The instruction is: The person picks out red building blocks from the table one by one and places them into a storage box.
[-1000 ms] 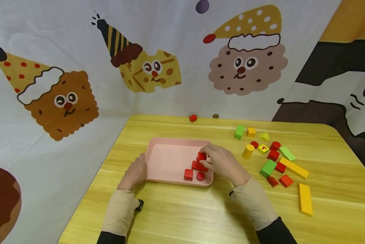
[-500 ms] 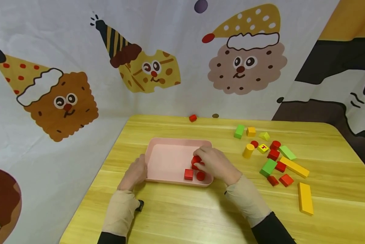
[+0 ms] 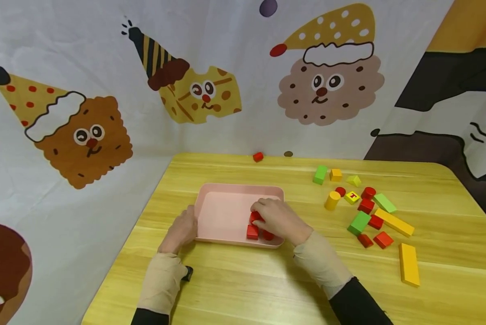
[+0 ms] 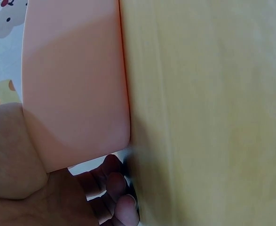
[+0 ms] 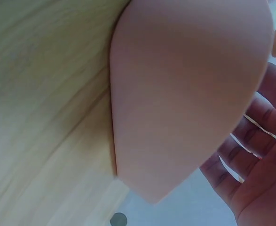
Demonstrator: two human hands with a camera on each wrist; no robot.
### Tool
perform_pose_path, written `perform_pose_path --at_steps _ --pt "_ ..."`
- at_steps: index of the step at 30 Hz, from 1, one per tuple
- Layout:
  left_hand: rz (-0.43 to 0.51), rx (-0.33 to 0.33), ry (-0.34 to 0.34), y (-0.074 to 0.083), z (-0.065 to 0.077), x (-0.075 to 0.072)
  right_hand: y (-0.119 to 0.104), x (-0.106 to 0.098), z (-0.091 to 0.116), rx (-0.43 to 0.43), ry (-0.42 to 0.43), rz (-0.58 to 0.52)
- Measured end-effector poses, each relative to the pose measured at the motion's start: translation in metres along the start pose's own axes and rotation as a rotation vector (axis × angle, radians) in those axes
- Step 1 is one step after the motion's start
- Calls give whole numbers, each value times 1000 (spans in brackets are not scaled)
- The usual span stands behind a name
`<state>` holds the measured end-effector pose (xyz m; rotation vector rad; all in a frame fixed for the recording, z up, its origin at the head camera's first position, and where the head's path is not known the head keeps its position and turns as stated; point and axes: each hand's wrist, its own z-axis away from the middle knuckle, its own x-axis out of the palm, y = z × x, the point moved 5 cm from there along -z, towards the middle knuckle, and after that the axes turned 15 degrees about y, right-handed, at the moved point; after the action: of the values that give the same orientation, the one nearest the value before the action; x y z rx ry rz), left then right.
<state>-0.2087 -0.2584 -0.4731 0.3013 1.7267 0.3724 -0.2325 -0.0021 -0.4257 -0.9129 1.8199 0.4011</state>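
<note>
Pinches a red block [image 3: 254, 217] with the right hand [image 3: 277, 219], inside the right part of the pink tray [image 3: 222, 212], just beyond a red cube [image 3: 252, 232]; grips the tray's left end with the left hand [image 3: 182, 228]; apparently arranges blocks, probably calls for gentle release without nudging the cube

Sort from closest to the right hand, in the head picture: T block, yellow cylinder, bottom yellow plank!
From the right hand:
1. Yellow cylinder, right of the pink tray.
2. T block, right of the cylinder.
3. Bottom yellow plank, far right.
</note>
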Motion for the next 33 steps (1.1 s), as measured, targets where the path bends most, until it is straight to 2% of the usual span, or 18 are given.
perform_pose_path --at_steps 12,24,33 --pt "3 -18 -14 0 0 0 -7 7 -6 -16 -47 -40" --pt "-8 -35 -19 -2 0 1 -10 14 -11 7 -114 -28" --pt "-3 -36 -17 -1 0 1 -10 19 -11 2 -105 -28"
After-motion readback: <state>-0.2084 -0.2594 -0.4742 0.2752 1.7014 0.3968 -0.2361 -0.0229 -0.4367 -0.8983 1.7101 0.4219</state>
